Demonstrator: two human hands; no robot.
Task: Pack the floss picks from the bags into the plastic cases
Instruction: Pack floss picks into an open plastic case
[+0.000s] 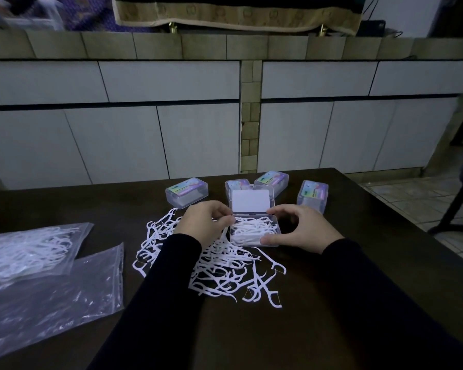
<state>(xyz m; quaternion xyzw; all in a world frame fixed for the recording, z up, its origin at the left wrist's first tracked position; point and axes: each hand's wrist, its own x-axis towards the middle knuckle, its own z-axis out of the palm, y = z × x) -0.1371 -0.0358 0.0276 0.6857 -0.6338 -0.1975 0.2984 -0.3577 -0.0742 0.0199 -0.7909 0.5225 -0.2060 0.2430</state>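
Both hands at the open case (254, 231)

The right hand (296, 231) curls round the case's right end, thumb on the near corner; the left hand (205, 222) pinches floss picks (225, 279) at its left edge.

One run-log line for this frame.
left hand: pinching picks | right hand: steadying open case | loose pile: remaining
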